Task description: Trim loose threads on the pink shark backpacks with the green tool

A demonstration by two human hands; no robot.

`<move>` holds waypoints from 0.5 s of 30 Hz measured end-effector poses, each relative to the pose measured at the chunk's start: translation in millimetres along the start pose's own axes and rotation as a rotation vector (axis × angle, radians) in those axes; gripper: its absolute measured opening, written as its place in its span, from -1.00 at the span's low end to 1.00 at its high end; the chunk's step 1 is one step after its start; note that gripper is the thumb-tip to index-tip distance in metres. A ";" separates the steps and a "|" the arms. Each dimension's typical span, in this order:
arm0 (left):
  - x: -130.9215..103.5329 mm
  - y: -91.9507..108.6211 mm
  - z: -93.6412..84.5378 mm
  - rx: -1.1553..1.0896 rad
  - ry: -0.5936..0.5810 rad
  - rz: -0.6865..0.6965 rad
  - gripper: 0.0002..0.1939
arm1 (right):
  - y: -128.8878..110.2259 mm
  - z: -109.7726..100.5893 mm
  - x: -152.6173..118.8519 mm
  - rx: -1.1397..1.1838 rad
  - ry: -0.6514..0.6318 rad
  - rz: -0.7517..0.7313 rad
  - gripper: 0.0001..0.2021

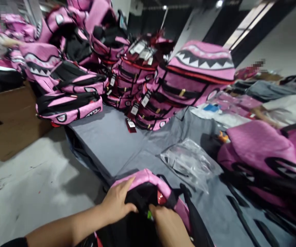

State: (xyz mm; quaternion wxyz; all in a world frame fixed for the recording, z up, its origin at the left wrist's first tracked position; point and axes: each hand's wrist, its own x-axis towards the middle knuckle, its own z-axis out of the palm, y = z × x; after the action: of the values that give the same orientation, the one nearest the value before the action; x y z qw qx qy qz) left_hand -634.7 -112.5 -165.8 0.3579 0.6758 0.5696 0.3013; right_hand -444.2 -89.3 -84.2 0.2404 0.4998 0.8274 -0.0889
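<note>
A pink and black backpack [148,176] lies opened in front of me at the table's near edge, its dark inside facing up. My left hand [118,200] grips its pink rim on the left, with the thumb inside and the fingers over the edge. Curled fingers of my right hand [167,219] reach into the bag; the fingertips are partly hidden. Beside the right thumb shows a small bright green piece [149,215], too blurred to name. A shiny red patch [160,197] is on the inner right side. Black straps [186,193] hang off the bag's right side.
A clear plastic bag [189,161] lies on the grey-covered table [111,137]. Stacked pink backpacks [184,85] with tags stand behind, and more are piled at left. Another pink backpack [261,147] is at right. A cardboard box [14,120] stands on the floor. Other people are partly visible.
</note>
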 end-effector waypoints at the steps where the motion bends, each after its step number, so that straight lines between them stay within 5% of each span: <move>1: 0.5 -0.3 -0.4 -0.015 -0.008 -0.010 0.07 | 3.6 5.3 -0.5 -0.030 0.056 -0.010 -0.50; 5: -2.9 0.7 -3.5 -0.069 -0.029 0.000 0.07 | 6.6 19.3 1.5 -0.042 0.289 -0.053 -0.32; 11: -2.6 0.0 -6.2 -0.073 -0.037 0.000 0.03 | -17.4 -1.4 24.2 0.229 0.220 -0.059 -0.59; 15: -11.3 -1.4 -7.8 -0.070 0.000 0.037 -0.12 | -24.5 -18.6 5.7 -0.052 0.242 -0.217 -0.66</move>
State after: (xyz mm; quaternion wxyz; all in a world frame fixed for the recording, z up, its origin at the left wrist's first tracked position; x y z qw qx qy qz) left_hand -643.8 -122.4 -162.6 0.3760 0.6732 0.5460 0.3275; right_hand -473.5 -89.5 -73.1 0.1408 0.4081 0.9014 -0.0322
